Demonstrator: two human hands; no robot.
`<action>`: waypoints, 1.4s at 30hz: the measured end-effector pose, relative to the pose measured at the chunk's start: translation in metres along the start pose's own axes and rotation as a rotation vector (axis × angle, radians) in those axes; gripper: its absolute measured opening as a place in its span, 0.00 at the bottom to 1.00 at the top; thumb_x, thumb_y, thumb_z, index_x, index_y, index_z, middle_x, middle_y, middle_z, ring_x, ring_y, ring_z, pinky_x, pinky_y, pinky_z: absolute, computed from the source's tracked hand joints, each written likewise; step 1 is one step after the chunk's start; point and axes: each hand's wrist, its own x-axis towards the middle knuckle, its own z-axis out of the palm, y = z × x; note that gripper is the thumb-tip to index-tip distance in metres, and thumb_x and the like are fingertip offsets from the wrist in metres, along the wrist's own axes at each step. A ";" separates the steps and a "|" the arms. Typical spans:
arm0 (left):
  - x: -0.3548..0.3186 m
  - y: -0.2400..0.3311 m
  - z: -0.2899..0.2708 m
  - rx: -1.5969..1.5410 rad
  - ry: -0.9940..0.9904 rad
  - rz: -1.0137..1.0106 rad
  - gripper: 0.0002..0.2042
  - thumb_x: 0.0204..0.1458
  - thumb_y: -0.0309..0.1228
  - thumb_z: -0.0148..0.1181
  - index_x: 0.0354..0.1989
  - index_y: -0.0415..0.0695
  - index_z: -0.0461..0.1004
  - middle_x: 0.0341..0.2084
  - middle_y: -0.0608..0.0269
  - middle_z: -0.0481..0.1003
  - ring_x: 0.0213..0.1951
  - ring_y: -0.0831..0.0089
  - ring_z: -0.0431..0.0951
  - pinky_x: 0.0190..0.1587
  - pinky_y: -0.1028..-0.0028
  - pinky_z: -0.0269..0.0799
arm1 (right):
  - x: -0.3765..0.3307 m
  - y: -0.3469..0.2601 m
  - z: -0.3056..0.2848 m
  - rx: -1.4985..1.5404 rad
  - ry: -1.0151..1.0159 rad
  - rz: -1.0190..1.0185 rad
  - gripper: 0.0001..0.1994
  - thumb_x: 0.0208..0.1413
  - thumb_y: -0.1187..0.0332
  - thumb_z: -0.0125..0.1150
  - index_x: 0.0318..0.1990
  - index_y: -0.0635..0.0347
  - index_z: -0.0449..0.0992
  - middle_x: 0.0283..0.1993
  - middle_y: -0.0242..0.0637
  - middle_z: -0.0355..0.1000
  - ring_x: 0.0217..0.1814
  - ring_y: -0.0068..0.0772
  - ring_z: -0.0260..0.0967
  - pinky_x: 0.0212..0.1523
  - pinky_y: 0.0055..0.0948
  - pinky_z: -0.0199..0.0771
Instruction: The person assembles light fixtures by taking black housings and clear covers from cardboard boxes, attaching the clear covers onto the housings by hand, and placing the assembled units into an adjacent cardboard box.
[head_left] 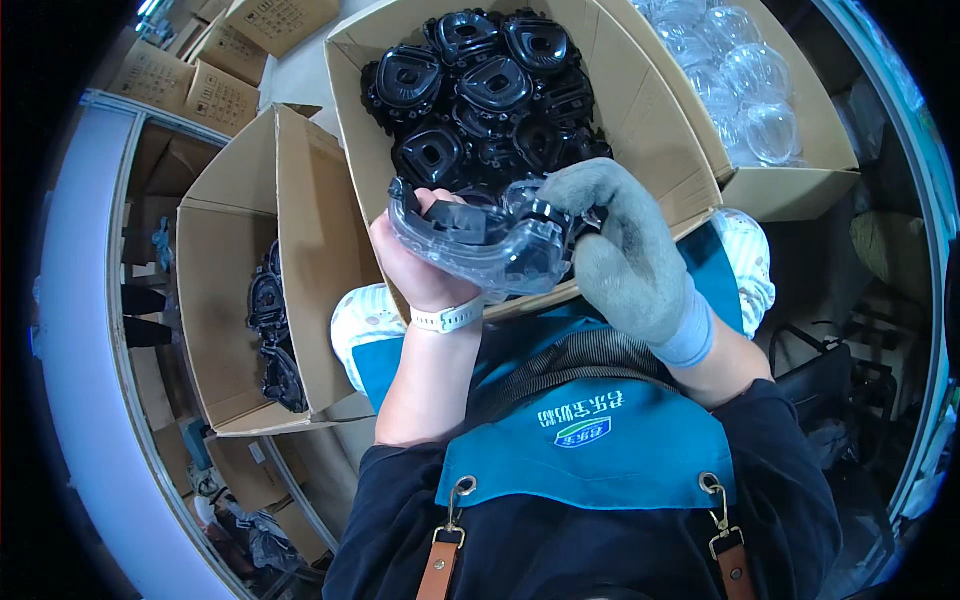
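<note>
A clear plastic housing with black plastic parts [480, 252] is held in front of me, over the near edge of a cardboard box; its exact kind I cannot make out. My bare left hand [428, 268], with a white watch strap at the wrist, grips its left end, the fingers partly hidden behind it. On the other end, my right hand [632, 262] in a grey work glove closes with thumb and fingers around a black part at the rim. Below them, the large cardboard box [655, 120] holds several round black plastic parts [495, 85].
To the left stands another open cardboard box [225, 300] with several black parts [268, 300] inside. At the upper right, a cardboard box [790, 192] holds clear plastic cups [757, 72]. Closed cartons [222, 98] are stacked at the far left, beside a white-framed shelf [90, 260].
</note>
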 end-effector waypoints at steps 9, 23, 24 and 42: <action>-0.004 -0.005 0.001 0.183 -0.005 0.035 0.21 0.54 0.49 0.34 0.20 0.45 0.63 0.17 0.60 0.64 0.25 0.66 0.62 0.34 0.64 0.62 | -0.003 -0.019 0.001 0.037 -0.066 0.112 0.07 0.58 0.71 0.55 0.34 0.66 0.74 0.31 0.39 0.69 0.34 0.31 0.67 0.34 0.29 0.66; 0.002 -0.008 -0.005 0.246 -0.121 -0.018 0.22 0.53 0.51 0.35 0.18 0.46 0.61 0.17 0.63 0.63 0.26 0.69 0.61 0.37 0.65 0.62 | 0.005 -0.015 -0.011 0.095 -0.304 0.163 0.08 0.55 0.69 0.58 0.31 0.65 0.76 0.26 0.39 0.71 0.23 0.31 0.64 0.25 0.29 0.62; 0.001 -0.009 -0.004 0.201 -0.066 -0.009 0.21 0.53 0.48 0.34 0.17 0.45 0.61 0.15 0.62 0.63 0.25 0.68 0.62 0.35 0.66 0.62 | 0.003 -0.014 -0.010 0.089 -0.351 0.137 0.08 0.56 0.68 0.58 0.31 0.65 0.76 0.26 0.39 0.70 0.22 0.31 0.63 0.24 0.29 0.61; 0.008 -0.012 -0.003 0.320 0.111 0.160 0.21 0.53 0.48 0.32 0.22 0.43 0.62 0.18 0.58 0.64 0.27 0.64 0.63 0.36 0.63 0.64 | -0.022 0.004 0.024 -0.308 -0.123 -0.070 0.33 0.37 0.69 0.77 0.49 0.65 0.61 0.47 0.44 0.64 0.42 0.30 0.70 0.41 0.27 0.73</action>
